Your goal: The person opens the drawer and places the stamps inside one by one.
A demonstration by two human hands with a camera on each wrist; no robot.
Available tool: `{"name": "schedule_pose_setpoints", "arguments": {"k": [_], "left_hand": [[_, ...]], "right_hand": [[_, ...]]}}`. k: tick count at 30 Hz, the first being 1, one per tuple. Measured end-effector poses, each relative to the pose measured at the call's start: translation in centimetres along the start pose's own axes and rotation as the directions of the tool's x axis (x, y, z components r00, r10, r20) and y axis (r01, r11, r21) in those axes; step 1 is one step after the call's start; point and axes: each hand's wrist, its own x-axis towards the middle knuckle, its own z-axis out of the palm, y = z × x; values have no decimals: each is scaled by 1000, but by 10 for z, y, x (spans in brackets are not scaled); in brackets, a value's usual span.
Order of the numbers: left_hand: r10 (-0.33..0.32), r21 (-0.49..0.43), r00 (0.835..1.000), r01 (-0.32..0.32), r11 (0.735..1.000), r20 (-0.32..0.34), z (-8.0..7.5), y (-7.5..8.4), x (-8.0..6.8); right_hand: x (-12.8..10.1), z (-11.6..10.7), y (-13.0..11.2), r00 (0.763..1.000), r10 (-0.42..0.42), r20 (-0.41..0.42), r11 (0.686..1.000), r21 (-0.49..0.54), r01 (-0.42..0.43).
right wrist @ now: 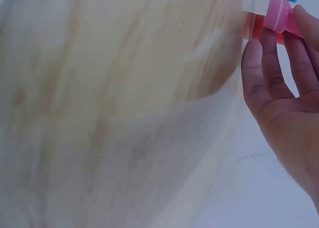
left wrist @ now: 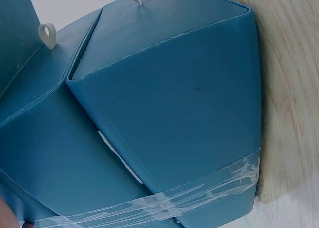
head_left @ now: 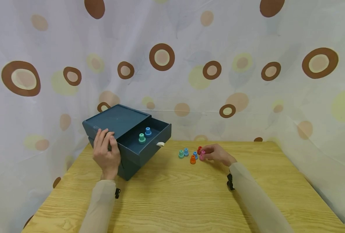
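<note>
The right hand (head_left: 217, 153) pinches the pink cap (head_left: 202, 156), seemingly light, rigid plastic best gripped by its sides, while the left hand (head_left: 106, 152) rests relaxed fingers on the blue box (head_left: 122, 121).

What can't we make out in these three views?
- Head view: grip of the right hand on the pink piece is too small to read; the red piece sits partly behind it.
- Left wrist view: the left hand is cut off at the bottom edge; the blue box fills the frame.
- Right wrist view: the wooden table is blurred; the coloured pieces are cut off at the top edge.
- Open drawer: its front wall hides part of its floor.
</note>
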Motion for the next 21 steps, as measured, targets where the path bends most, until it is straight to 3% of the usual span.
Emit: {"name": "schedule_pose_setpoints", "arguments": {"k": [21], "left_hand": [[6, -12, 1000, -7, 1000, -11, 1, 1, 0]], "right_hand": [[-2, -6, -7, 997, -70, -14, 991, 116, 71]]}}
